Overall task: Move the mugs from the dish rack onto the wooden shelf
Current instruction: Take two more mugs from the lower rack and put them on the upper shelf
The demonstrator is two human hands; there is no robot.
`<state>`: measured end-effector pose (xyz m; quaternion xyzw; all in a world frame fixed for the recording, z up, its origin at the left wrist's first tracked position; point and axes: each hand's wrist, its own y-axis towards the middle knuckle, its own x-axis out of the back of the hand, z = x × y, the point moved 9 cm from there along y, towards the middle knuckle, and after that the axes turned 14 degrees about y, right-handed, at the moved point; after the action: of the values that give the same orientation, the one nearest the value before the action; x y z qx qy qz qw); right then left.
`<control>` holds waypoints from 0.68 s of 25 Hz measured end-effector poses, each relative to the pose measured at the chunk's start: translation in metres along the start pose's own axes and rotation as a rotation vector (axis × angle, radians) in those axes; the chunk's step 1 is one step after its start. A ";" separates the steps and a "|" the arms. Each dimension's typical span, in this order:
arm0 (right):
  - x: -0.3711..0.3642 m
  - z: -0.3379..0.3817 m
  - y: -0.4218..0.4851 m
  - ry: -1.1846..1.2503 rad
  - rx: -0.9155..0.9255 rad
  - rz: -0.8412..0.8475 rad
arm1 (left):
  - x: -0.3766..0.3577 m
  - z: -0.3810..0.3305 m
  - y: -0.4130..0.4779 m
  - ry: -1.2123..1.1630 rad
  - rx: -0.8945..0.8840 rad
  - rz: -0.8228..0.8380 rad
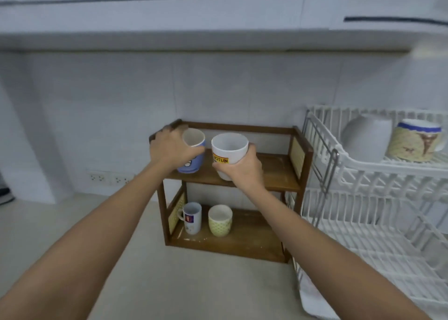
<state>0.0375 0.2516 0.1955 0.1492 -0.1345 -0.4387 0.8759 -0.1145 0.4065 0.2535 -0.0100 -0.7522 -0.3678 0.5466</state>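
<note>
A two-level wooden shelf (278, 172) stands on the counter against the tiled wall. My left hand (169, 150) grips a blue mug (192, 161) resting upright at the left of the top board. My right hand (244, 168) holds a white mug with a yellow label (229, 150) upright at the top board's middle; whether it touches the board is hidden. On the lower board stand a white mug with a red logo (192, 219) and a yellow-green mug (220, 220). The white dish rack (363, 169) on the right carries an upturned white mug (366, 138) and an upturned patterned mug (414, 141).
A cupboard overhang runs above the shelf. Wall sockets (109, 178) sit low on the tiles at left. A white cloth (315, 302) lies under the rack's front corner. The rack's lower tier (388, 247) has wire grids.
</note>
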 end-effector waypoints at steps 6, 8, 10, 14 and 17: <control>-0.021 -0.040 0.055 -0.128 -0.161 -0.074 | -0.054 -0.002 0.037 -0.013 0.038 0.143; -0.021 -0.051 0.063 -0.084 -0.204 -0.094 | -0.070 -0.007 0.043 -0.033 0.043 0.184; -0.020 -0.056 0.071 -0.058 -0.211 -0.100 | -0.086 -0.011 0.048 -0.056 0.031 0.231; -0.018 -0.062 0.077 -0.042 -0.198 -0.058 | -0.100 -0.015 0.059 -0.023 0.013 0.259; -0.018 -0.064 0.076 -0.041 -0.204 -0.032 | -0.104 -0.017 0.061 -0.043 0.009 0.275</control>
<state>0.1055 0.3187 0.1636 0.0521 -0.1046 -0.4669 0.8765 -0.0330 0.4818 0.2026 -0.1184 -0.7568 -0.2859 0.5757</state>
